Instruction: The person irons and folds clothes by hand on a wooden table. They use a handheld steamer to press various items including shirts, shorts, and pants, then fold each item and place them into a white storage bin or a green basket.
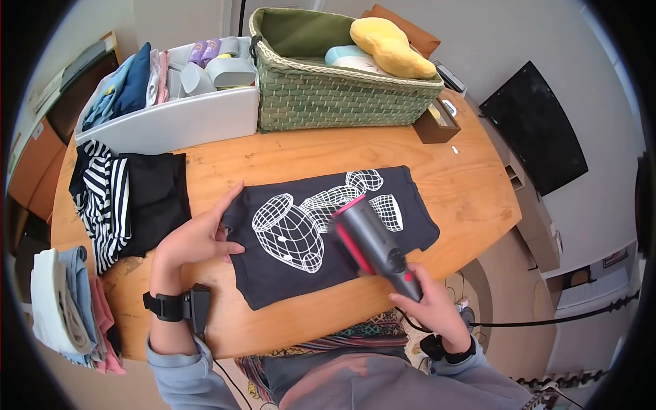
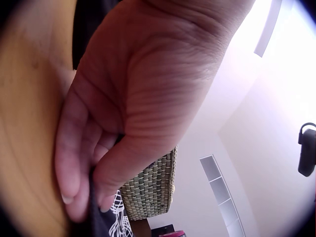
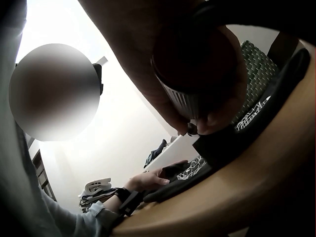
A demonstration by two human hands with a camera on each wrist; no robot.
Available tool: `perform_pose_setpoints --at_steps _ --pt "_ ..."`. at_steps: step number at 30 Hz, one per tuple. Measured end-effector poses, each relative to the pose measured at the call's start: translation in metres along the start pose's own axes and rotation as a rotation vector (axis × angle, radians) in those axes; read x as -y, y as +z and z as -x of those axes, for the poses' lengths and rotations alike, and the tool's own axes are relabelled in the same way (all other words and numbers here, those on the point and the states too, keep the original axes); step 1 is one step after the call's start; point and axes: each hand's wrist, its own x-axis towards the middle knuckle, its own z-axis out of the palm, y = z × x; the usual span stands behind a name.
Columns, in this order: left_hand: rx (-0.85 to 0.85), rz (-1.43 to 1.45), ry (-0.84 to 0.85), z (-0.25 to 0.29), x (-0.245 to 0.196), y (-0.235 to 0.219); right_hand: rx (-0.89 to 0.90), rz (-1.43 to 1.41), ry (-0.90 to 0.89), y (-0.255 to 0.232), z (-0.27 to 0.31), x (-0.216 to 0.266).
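A dark folded garment (image 1: 273,288) with a white grid-pattern figure lies flat on the wooden table. At its left edge is my left hand (image 1: 195,236), index finger stretched along the table; in the left wrist view the thumb and other fingers of this hand (image 2: 133,98) pinch the dark cloth (image 2: 101,219). My right hand (image 1: 437,304) grips the handle of a grey handheld device (image 1: 372,239) with a pink rim, tilted over the garment's front middle. In the right wrist view the fingers (image 3: 222,116) wrap round the handle, which is mostly in shadow.
Along the back stand a white bin (image 1: 184,128) of clothes and a green woven basket (image 1: 342,102) with a yellow plush. Striped and black clothes (image 1: 154,198) lie at the left, with a folded stack (image 1: 61,307) nearer. A black cable (image 1: 547,321) runs off right.
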Motion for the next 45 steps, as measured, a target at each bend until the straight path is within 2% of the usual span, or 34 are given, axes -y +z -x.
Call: perform_pose_setpoints --at_steps 1,2,3,5,9,14,17,19,25,27,29,33,35,36,38,39,41,42,44,45 --pt "-0.004 0.0 -0.002 0.0 0.0 0.0 -0.058 0.01 0.053 -0.006 0.001 -0.002" --pt "-0.004 0.0 -0.001 0.001 0.0 0.0 -0.142 0.019 -0.009 -0.005 0.0 -0.023" --pt "-0.004 -0.001 -0.01 0.001 0.0 0.0 -0.142 0.019 -0.01 -0.011 -0.001 -0.033" --pt "-0.003 -0.002 -0.018 0.001 -0.002 0.0 -0.223 -0.017 0.131 -0.021 0.001 -0.045" --pt "-0.004 -0.008 -0.015 0.002 -0.003 0.0 -0.308 -0.16 0.227 -0.039 0.005 -0.056" --pt "-0.004 -0.006 -0.004 0.002 0.001 -0.001 -0.451 -0.228 0.229 -0.054 0.009 -0.087" --pt "-0.004 -0.035 -0.017 0.003 -0.003 -0.001 -0.466 -0.301 0.247 -0.068 0.01 -0.091" --pt "0.017 -0.023 -0.027 0.003 -0.004 -0.002 -0.473 -0.307 0.178 -0.08 0.005 -0.117" --pt "0.025 -0.001 -0.019 0.003 0.0 -0.003 -0.477 -0.289 0.198 -0.112 -0.027 -0.141" --pt "0.024 0.004 -0.024 0.004 -0.002 -0.003 -0.485 -0.377 0.257 -0.119 -0.036 -0.137" --pt "0.031 0.006 -0.028 0.003 -0.002 -0.003 -0.437 -0.325 0.198 -0.134 -0.052 -0.164" --pt "0.015 -0.024 -0.038 0.002 -0.003 -0.002 -0.471 -0.154 0.192 -0.151 -0.076 -0.176" --pt "0.009 -0.021 -0.057 0.002 -0.004 -0.002 -0.538 0.222 0.084 -0.158 -0.087 -0.198" --pt "0.014 -0.017 -0.059 0.002 -0.003 -0.002 -0.54 0.221 0.086 -0.152 -0.083 -0.178" --pt "0.018 -0.014 -0.062 0.001 -0.003 -0.002 -0.908 1.024 -0.166 -0.132 -0.073 -0.133" --pt "0.01 -0.005 -0.052 0.001 -0.004 -0.001 -0.908 1.021 -0.166 -0.125 -0.072 -0.117" --pt "0.005 0.003 -0.049 0.001 -0.003 0.0 -0.948 1.076 -0.375 -0.11 -0.073 -0.095" --pt "0.007 0.006 -0.054 0.001 -0.003 -0.001 -0.947 1.073 -0.369 -0.097 -0.072 -0.089" --pt "0.017 0.004 -0.057 -0.001 -0.003 -0.001 -0.451 0.616 -0.015 -0.073 -0.068 -0.081" --pt "0.019 0.008 -0.059 0.0 -0.002 -0.002 -0.454 0.614 -0.011 -0.067 -0.07 -0.078"
